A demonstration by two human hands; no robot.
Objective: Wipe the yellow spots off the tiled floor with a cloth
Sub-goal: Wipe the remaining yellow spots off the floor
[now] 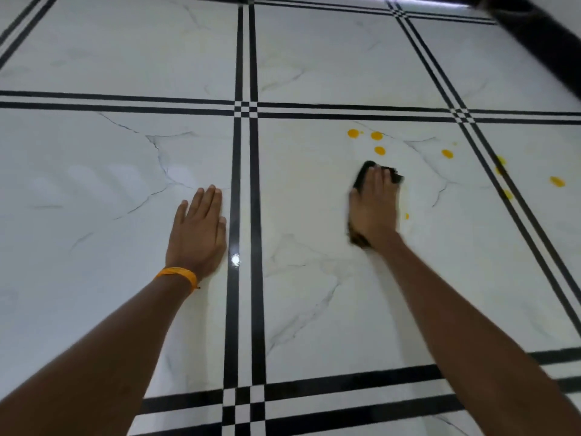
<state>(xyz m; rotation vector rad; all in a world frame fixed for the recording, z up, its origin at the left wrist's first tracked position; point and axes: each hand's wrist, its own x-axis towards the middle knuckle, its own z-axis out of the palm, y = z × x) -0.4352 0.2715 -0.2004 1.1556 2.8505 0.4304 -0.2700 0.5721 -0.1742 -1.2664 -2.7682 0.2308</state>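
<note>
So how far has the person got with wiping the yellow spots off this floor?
Barely started: nothing shows as clearly wiped. In hand: the right hand presses a dark crumpled cloth on the white marble-look tile, the left hand braced flat. Left: yellow spots beyond the cloth, by the black border strips, and a small one beside the hand.

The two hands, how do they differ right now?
The left hand lies flat and bare on the tile, with nothing under it; the right hand presses a dark cloth to the floor. The left wrist wears an orange band; the right wrist is bare. The right hand sits near the yellow spots; the left is a tile away. Both are palm down.
</note>
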